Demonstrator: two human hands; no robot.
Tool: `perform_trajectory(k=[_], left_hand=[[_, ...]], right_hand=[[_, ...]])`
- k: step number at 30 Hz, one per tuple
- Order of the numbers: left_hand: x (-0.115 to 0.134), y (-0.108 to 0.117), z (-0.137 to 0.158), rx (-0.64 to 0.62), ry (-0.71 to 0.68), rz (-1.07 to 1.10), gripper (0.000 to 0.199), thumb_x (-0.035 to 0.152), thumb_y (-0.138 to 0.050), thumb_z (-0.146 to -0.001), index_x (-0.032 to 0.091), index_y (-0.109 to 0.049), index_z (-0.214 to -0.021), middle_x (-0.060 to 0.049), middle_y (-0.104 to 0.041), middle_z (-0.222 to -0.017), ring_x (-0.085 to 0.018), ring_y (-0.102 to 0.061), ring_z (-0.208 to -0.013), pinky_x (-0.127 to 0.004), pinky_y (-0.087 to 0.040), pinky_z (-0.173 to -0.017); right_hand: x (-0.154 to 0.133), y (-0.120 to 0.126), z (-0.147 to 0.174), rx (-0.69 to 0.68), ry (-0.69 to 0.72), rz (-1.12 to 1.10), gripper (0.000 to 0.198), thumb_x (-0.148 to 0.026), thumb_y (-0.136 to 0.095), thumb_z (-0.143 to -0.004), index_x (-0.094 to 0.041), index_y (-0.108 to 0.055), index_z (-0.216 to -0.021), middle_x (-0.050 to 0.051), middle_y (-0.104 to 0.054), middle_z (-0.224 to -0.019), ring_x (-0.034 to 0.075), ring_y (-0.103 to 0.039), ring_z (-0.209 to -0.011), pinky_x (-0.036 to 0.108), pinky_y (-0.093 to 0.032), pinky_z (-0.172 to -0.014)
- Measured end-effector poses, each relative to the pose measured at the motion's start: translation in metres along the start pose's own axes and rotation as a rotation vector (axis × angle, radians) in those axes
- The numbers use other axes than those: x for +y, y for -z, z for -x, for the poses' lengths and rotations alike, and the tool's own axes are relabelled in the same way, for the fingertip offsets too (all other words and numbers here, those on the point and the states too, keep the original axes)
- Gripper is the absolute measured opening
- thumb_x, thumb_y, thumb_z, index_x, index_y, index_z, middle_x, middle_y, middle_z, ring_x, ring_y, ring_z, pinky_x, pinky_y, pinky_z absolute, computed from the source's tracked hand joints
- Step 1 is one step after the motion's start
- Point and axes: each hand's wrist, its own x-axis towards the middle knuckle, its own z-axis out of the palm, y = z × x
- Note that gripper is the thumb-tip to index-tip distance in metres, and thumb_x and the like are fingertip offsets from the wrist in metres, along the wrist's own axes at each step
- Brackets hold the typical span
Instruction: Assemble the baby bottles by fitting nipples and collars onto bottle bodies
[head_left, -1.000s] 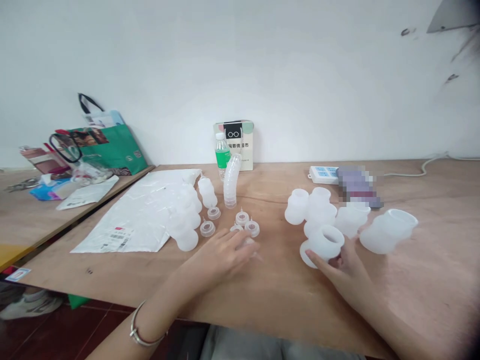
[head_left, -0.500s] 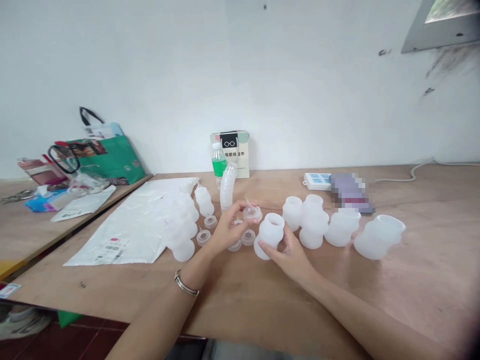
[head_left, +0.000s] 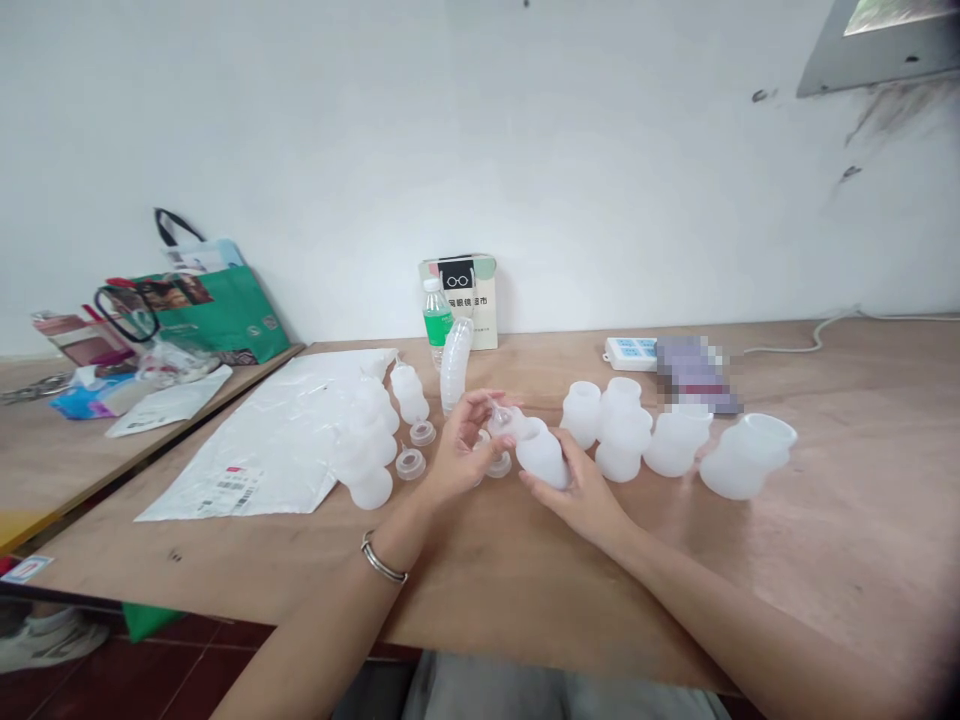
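My left hand (head_left: 466,450) pinches a clear nozzle cap (head_left: 504,420) by its rim. Held in my right hand (head_left: 581,490) is a frosted white squeeze bottle (head_left: 543,455), its open mouth tilted left toward the cap. The cap's rim and the bottle's mouth are close together; whether they touch I cannot tell. Several loose caps lie on the table by my left hand, one nozzle cap (head_left: 410,463) among them. Left of them stand several bottles with caps on, including a capped bottle (head_left: 409,392). To the right are several uncapped bottles, such as an open bottle (head_left: 746,455).
A white plastic mailer (head_left: 277,430) lies on the wooden table (head_left: 525,590). Behind my left hand rise a stack of clear caps (head_left: 454,365), a water bottle (head_left: 436,325) and a paper bag (head_left: 484,320). A power strip (head_left: 630,353) and a blurred-out purple item (head_left: 694,375) are back right.
My right hand has tipped the bottle to the left and raised it toward the cap. The cap in my left hand has tilted toward the bottle's mouth. The view has shifted slightly.
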Motion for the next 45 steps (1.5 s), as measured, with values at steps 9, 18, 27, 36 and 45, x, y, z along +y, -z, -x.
perform_trajectory(k=[9,18,27,36,45], left_hand=[[0.013,-0.001,0.006,-0.058,-0.08,-0.196,0.04,0.042,-0.076,-0.067,0.018,-0.06,-0.093,-0.003,-0.058,-0.086,-0.012,-0.054,-0.074,-0.024,-0.043,-0.064],[0.029,-0.01,0.01,-0.081,-0.118,-0.227,0.045,0.043,-0.083,-0.056,0.017,-0.062,-0.085,-0.001,-0.054,-0.078,-0.013,-0.05,-0.07,-0.026,-0.04,-0.061],[0.024,-0.006,0.007,-0.342,0.077,0.154,0.079,0.044,-0.073,-0.07,0.027,-0.035,-0.138,-0.01,-0.063,-0.109,-0.021,-0.061,-0.093,-0.033,-0.051,-0.077],[0.012,0.006,0.001,-0.31,0.057,0.113,0.084,0.068,-0.063,-0.066,0.022,-0.041,-0.133,-0.013,-0.06,-0.114,-0.023,-0.058,-0.099,-0.034,-0.048,-0.082],[0.004,0.013,-0.002,-0.196,0.07,0.045,0.069,0.06,-0.059,-0.076,0.021,-0.043,-0.13,-0.013,-0.06,-0.112,-0.024,-0.054,-0.108,-0.036,-0.044,-0.089]], right_hand=[[-0.011,-0.001,0.011,-0.103,0.042,0.158,0.044,-0.029,-0.058,-0.078,-0.021,-0.043,-0.118,0.009,-0.06,-0.113,0.025,-0.06,-0.099,0.038,-0.049,-0.081],[-0.016,0.002,0.015,-0.193,0.067,0.052,0.05,-0.026,-0.062,-0.074,-0.021,-0.045,-0.121,0.007,-0.064,-0.106,0.023,-0.063,-0.09,0.035,-0.052,-0.075],[-0.019,0.001,0.017,-0.296,-0.036,-0.377,0.057,-0.032,-0.065,-0.075,-0.025,-0.045,-0.128,0.005,-0.063,-0.097,0.017,-0.062,-0.077,0.027,-0.052,-0.061],[-0.017,0.003,0.018,-0.297,-0.074,-0.404,0.05,-0.035,-0.064,-0.076,-0.023,-0.046,-0.122,0.002,-0.058,-0.083,0.016,-0.056,-0.071,0.028,-0.05,-0.062],[-0.016,0.003,0.02,-0.26,-0.03,-0.392,0.045,-0.037,-0.066,-0.074,-0.023,-0.05,-0.114,0.001,-0.059,-0.081,0.016,-0.057,-0.07,0.027,-0.05,-0.06]])
